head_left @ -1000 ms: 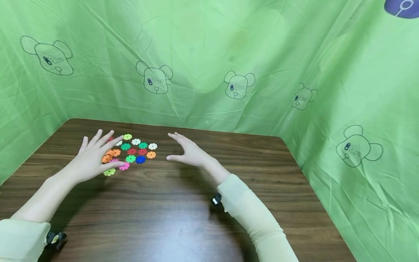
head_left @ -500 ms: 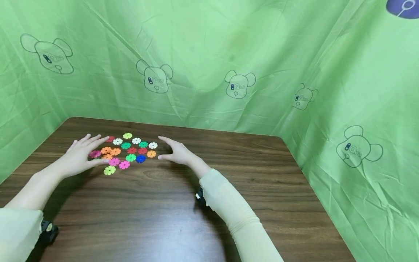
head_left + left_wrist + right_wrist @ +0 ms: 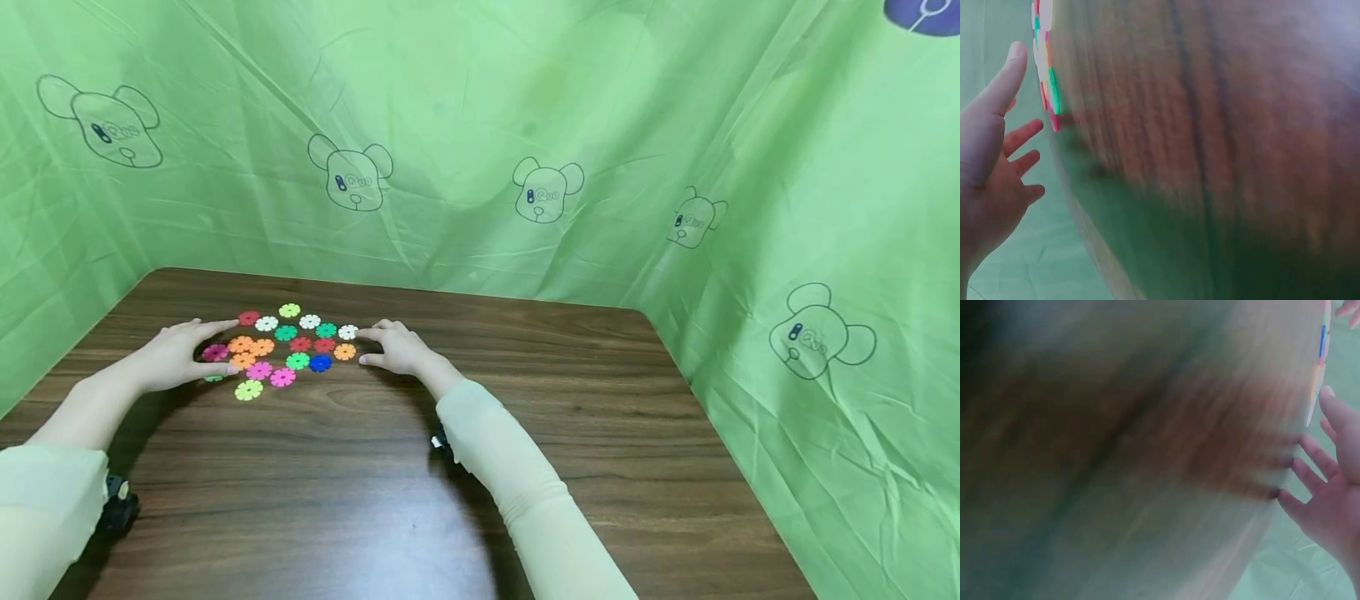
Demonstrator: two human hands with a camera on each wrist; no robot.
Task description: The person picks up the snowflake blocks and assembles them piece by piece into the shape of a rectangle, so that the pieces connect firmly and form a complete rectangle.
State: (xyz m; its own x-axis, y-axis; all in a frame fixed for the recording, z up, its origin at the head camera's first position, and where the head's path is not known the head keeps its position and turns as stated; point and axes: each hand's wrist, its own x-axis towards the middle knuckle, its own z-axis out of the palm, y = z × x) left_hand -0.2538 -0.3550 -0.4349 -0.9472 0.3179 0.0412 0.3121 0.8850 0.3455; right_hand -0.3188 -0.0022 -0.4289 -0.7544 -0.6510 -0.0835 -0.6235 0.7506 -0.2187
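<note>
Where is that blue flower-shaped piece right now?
In the head view, the blue piece lies on the wooden table, left of the right hand, between a green piece on its left and an orange piece on its right.

This looks like a curtained-off booth, green sheeting (image 3: 450, 92) with cartoon animal heads (image 3: 551, 208) walling in a wood-grain table (image 3: 600, 417).

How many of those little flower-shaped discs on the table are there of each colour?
Green discs: 4 (one partly hidden)
Orange discs: 4
White discs: 3
Red discs: 3
Pink discs, one darker: 3
Yellow-green discs: 2
Blue disc: 1
Total in view: 20
</note>
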